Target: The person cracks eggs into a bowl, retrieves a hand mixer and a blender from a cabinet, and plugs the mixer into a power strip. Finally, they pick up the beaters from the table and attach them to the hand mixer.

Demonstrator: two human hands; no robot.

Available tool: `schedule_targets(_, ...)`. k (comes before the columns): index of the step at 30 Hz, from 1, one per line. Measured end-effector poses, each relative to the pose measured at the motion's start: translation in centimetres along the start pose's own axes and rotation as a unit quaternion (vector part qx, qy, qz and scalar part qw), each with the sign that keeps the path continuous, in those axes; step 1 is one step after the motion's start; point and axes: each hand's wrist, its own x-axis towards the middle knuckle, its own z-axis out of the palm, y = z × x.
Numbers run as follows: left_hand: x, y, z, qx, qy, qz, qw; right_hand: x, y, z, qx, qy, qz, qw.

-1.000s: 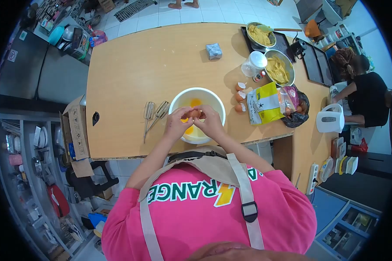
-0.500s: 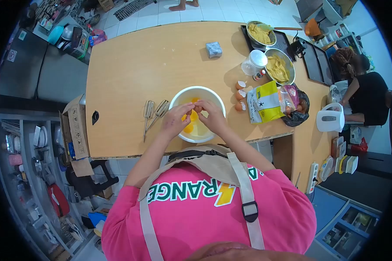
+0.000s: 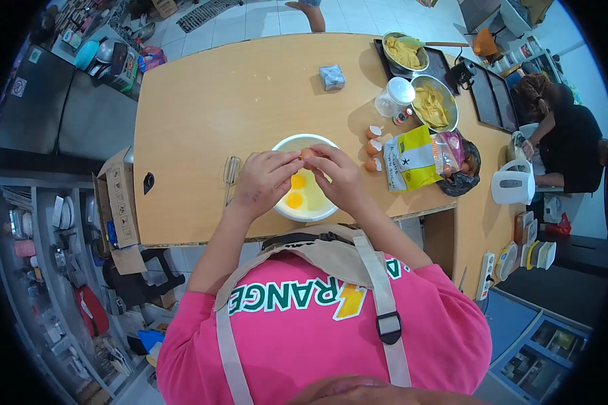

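Over a white bowl [image 3: 302, 217], my left hand [image 3: 263, 177] and my right hand [image 3: 338, 175] meet with fingertips pinched around an eggshell [image 3: 307, 154]. Most of the shell is hidden by the fingers. Inside the bowl are yellow yolks [image 3: 294, 200] in clear egg white. A metal mixer beater [image 3: 231, 172] lies on the table left of my left hand, and a second one is mostly covered by that hand. To the right of the bowl, several broken eggshells [image 3: 373, 147] form a column.
A yellow-and-white packet [image 3: 411, 160] lies beside a black plastic bag [image 3: 461, 177] at right. Behind are a white-lidded jar [image 3: 394, 98] and bowls of yellow dough [image 3: 431, 106]. A wrapped block [image 3: 332, 77] sits farther back. A white hand mixer [image 3: 513, 183] stands near a co-worker [image 3: 574, 145].
Both hands have risen off the bowl toward the camera, and the fingertips are closer together around the shell. My left hand now covers one beater. A person's legs at the far side have shifted.
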Motion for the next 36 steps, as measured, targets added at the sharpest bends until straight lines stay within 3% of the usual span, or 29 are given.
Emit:
schedule_targets(5, 1.1, 1.8, -3.4, 0.039, 0.017, 0.054, 0.998, 1.5, -2.5, -2.3, -0.026, 0.020, -0.049, 0.998)
schedule_targets(15, 1.7, 3.0, -4.8, 0.041, 0.032, 0.066, 0.996, 2.4, -3.5, -3.5, -0.044, 0.040, -0.094, 0.994)
schedule_targets(36, 1.3, 4.5, -5.7, 0.055, 0.051, 0.080, 0.994, 2.0, -5.3, -4.2, -0.053, 0.057, -0.099, 0.992)
